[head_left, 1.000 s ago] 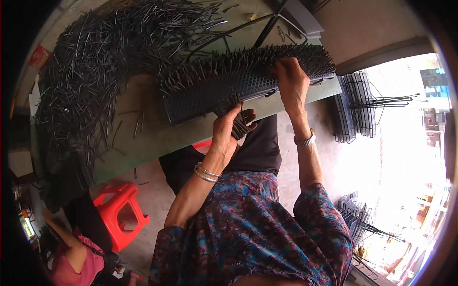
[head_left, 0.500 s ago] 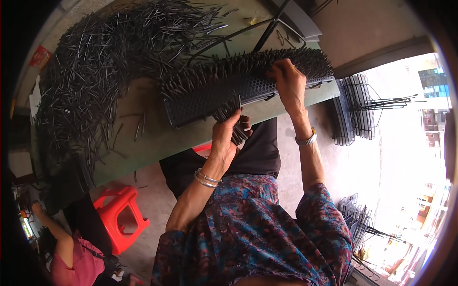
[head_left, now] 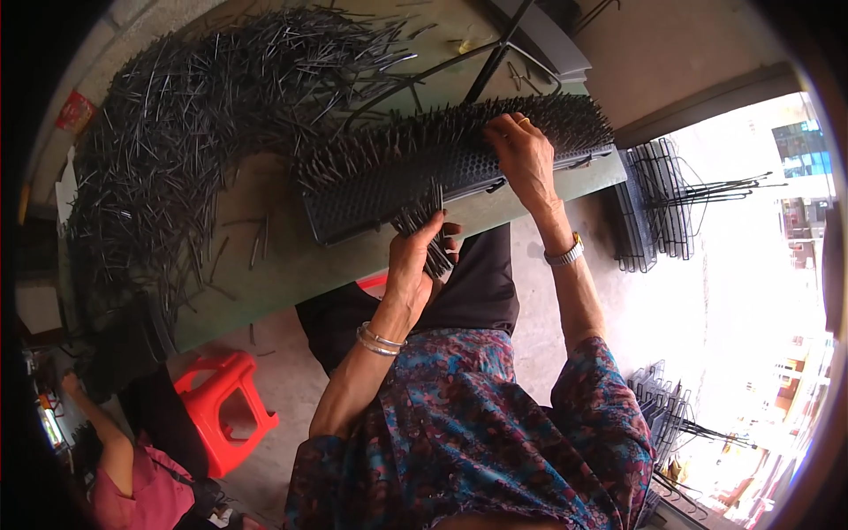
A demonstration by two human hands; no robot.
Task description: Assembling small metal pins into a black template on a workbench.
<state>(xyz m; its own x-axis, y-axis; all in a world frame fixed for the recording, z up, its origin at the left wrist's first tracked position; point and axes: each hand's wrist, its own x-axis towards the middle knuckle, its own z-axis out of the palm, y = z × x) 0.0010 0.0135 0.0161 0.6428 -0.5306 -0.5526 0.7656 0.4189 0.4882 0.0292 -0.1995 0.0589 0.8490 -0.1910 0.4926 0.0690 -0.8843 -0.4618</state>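
Observation:
A bundle of thin black strips [head_left: 420, 212] is wrapped in my left hand [head_left: 412, 267], just in front of a long black perforated panel [head_left: 349, 215]. The panel lies slantwise along the table's near edge. Dense rows of black strips [head_left: 375, 148] stand up out of the holes over its far part, while its near part shows bare holes. My right hand [head_left: 527, 161] rests over the panel right of its middle, at the border between the standing strips and the bare holes. Its fingers are pinched together, and their tips are hidden among the strips.
A big heap of loose black strips [head_left: 168, 141] covers the left of the green table [head_left: 283, 291]. Black bent rods [head_left: 481, 79] lie behind the panel. A red stool [head_left: 225, 415] and a person in pink [head_left: 146, 490] are at lower left. Wire racks [head_left: 671, 199] stand right.
My right hand has shifted slightly left and lower along the panel. My left hand still grips the bundle, now turned a little, with the strips fanned more upright.

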